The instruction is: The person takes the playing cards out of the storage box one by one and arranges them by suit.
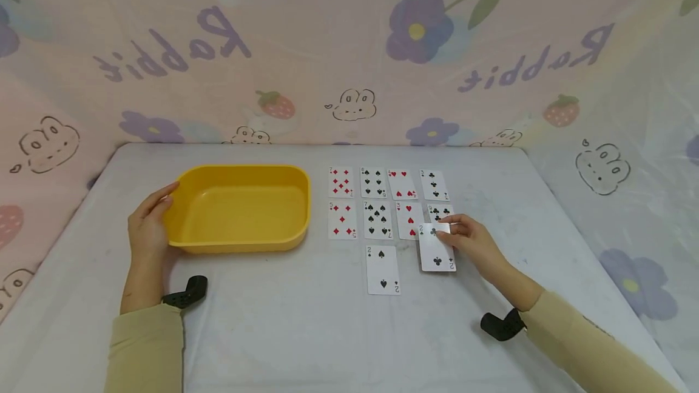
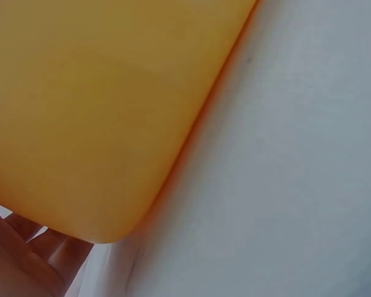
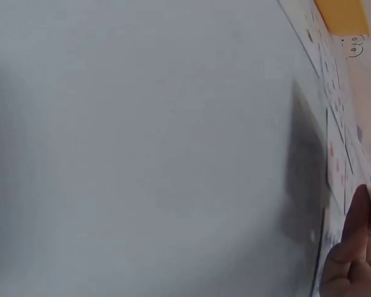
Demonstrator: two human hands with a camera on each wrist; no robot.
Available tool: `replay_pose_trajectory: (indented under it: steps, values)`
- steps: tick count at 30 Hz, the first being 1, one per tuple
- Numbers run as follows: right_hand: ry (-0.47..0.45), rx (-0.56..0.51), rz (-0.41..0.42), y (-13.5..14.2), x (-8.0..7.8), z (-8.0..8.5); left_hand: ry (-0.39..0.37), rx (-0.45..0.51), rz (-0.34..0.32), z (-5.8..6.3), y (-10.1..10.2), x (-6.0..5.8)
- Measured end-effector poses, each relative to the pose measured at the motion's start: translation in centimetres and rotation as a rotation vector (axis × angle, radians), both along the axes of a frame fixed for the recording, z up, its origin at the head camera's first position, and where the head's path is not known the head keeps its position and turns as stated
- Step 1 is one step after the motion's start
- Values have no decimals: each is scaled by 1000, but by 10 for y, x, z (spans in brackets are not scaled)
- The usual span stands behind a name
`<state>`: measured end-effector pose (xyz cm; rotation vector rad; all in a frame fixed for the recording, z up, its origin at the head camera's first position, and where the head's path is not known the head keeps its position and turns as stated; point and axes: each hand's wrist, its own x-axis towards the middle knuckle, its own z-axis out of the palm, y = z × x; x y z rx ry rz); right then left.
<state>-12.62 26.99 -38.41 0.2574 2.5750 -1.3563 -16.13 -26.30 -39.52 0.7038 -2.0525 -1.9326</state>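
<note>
In the head view my right hand (image 1: 474,242) pinches a two of clubs (image 1: 435,250) at its upper right edge. The card is held above the table, partly in front of a nine of clubs (image 1: 433,211) and a three of hearts (image 1: 408,218). A two of spades (image 1: 383,268) lies face up to its left. My left hand (image 1: 148,223) touches the left end of a yellow plastic tub (image 1: 240,246), its fingers against the outer wall. From the left wrist, the tub wall (image 2: 99,124) hides part of that hand (image 2: 25,260).
Two rows of face-up cards lie right of the tub, including a seven of diamonds (image 1: 341,182), a six of spades (image 1: 374,182), a three of clubs (image 1: 434,185) and a five of diamonds (image 1: 342,220). White cloth (image 1: 284,332) covers the table; a printed curtain (image 1: 327,47) hangs behind.
</note>
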Motion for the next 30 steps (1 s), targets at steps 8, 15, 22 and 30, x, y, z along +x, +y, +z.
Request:
replay_pose_trajectory:
  steps: [8,15,22,30]
  values:
    - [38,42,-12,14,22,-9,-6,2,0,1,0,0]
    - [153,195,-7,24,31,-14,6,-3,3,1,-2,0]
    - [279,372,29,20,31,-15,-42,-139,-5,-2,-5,0]
    - [354,449,30,8,27,-13,117,-778,41,6,-3,12]
